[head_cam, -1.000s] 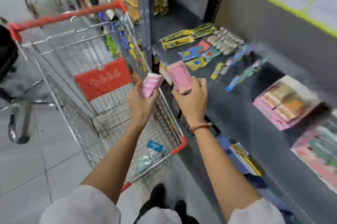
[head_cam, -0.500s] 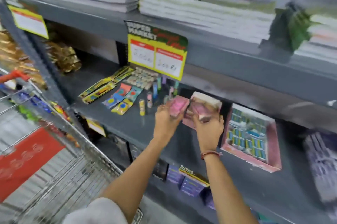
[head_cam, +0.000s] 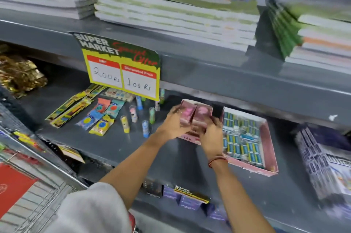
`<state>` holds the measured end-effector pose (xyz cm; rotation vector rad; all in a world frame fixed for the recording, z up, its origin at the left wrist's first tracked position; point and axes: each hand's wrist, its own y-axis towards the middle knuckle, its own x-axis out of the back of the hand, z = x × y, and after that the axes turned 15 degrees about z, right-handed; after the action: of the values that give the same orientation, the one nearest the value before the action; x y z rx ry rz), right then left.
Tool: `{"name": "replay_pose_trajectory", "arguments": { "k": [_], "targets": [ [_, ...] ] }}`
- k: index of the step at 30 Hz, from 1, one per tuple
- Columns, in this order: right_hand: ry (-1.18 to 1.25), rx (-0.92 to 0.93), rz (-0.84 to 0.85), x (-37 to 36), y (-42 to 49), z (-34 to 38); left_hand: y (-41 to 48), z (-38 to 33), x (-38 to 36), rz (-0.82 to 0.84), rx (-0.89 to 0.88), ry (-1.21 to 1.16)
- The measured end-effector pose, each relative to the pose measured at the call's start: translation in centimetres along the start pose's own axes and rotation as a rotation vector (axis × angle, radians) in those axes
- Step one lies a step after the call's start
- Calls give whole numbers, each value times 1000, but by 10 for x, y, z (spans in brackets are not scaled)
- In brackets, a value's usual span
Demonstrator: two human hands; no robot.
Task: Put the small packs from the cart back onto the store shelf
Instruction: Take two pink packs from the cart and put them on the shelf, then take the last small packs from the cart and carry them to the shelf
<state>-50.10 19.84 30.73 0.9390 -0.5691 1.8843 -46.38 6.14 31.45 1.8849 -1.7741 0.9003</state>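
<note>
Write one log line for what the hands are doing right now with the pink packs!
step: shelving | left hand: holds pink pack | right hand: holds second pink pack | place: pink box on grey shelf | released: no

Hanging price card (head_cam: 121, 67) on upper shelf edge: "SUPER MARKET", red script "Special Offer"; left box "MRP", handwritten "200 Rs"; right box "Discounted Price", handwritten "100 Rs". Small shelf tag (head_cam: 190, 193) on lower shelf edge: "SUPER MARKET". Pink display box (head_cam: 190, 137), front face: partial letters "SEP". Other packaging print blurred, unreadable.
</note>
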Motion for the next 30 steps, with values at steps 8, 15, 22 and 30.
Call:
{"name": "replay_pose_trajectory", "arguments": {
  "k": [8, 15, 22, 30],
  "targets": [
    [-62, 18, 26, -1, 5, -3, 2, 4, 9, 28, 34, 299],
    [-109, -4, -4, 0, -6, 6, -4, 2, 10, -74, 60, 406],
    [60, 328, -195, -28, -45, 81, -112, 36, 16, -503, -89, 204],
    [119, 671, 399, -163, -124, 171, -287, 158, -3, -722, 525, 28]
  ]
}}
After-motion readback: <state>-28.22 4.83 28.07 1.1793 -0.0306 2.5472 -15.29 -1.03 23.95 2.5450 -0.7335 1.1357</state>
